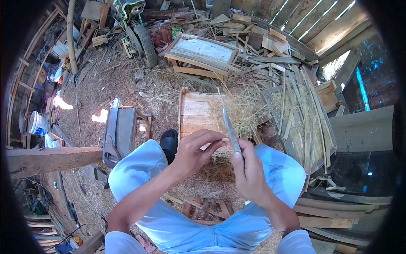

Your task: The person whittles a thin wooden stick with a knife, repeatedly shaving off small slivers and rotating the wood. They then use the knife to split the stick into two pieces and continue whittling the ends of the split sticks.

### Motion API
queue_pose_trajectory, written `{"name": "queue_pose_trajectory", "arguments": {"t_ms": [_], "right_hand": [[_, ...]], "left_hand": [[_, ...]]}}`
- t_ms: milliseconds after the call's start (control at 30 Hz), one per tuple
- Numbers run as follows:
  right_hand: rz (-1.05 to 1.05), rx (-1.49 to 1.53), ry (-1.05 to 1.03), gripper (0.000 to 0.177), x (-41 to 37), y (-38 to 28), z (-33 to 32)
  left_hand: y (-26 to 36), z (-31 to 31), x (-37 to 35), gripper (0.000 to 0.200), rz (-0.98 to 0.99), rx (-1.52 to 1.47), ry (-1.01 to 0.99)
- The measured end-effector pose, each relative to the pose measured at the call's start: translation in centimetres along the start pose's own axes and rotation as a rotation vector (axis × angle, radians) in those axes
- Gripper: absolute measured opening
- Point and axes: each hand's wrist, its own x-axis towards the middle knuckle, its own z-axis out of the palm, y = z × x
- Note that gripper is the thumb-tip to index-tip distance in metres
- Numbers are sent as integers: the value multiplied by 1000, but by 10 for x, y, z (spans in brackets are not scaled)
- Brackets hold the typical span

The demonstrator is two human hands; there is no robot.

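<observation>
My right hand (246,169) is wrapped round the knife (229,125), my left hand (198,147) pinches a pale bit (226,139) just beside it, and if the knife slips, it could cut my left hand, being so near.

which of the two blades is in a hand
The knife: its handle end is gripped in the right hand. The saw, off by the left knee, is in neither hand.
</observation>
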Motion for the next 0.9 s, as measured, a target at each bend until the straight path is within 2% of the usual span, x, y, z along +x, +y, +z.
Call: {"name": "queue_pose_trajectory", "arguments": {"t_ms": [67, 133, 467, 533, 900], "right_hand": [[-35, 12, 29, 29, 0, 2, 4], [57, 77, 8, 29, 2, -1, 6], [68, 107, -27, 30, 3, -7, 8], [-13, 65, -1, 31, 2, -5, 10], [-8, 51, -29, 33, 3, -8, 9]], "left_hand": [[-1, 3, 0, 18, -5, -8, 16], [-1, 4, -2, 17, 2, -15, 60], [1, 1, -2, 15, 4, 4, 92], [1, 0, -3, 14, 18, 11, 96], [1, -2, -3, 15, 21, 21, 74]]}}
